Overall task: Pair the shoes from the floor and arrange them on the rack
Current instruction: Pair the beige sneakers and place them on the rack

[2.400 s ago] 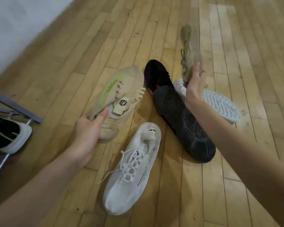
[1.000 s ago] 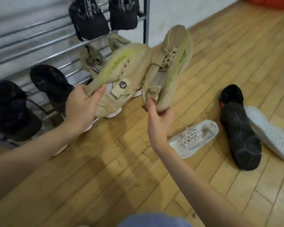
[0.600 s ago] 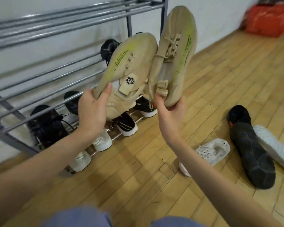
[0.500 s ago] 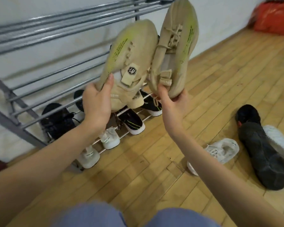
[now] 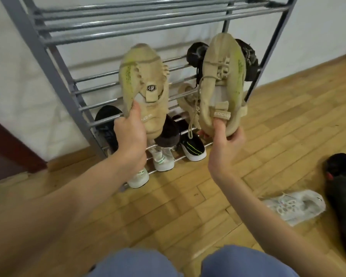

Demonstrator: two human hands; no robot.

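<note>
I hold a pair of beige knit sneakers with yellow-green stripes up in front of the grey metal shoe rack (image 5: 54, 62). My left hand (image 5: 130, 134) grips the heel of the left beige sneaker (image 5: 146, 86), thumb inside the collar. My right hand (image 5: 226, 140) grips the heel of the right beige sneaker (image 5: 222, 76), thumb under its pull tab. Both shoes point toes up, a gap between them, level with the rack's middle bars. On the floor at the right lie a white sneaker (image 5: 294, 204) and a black shoe (image 5: 342, 188), sole up.
The rack's lower shelves carry black shoes (image 5: 248, 54), another beige sneaker (image 5: 188, 96), a black-and-white sneaker (image 5: 192, 146) and white sneakers (image 5: 162, 160). The top shelf bars (image 5: 138, 27) are bare. A white wall stands behind; wooden floor runs right. My knees in blue show at the bottom.
I turned from the floor pile to the rack, carrying both beige sneakers. Since half a second ago the two shoes have moved apart and closer to the rack's middle shelves.
</note>
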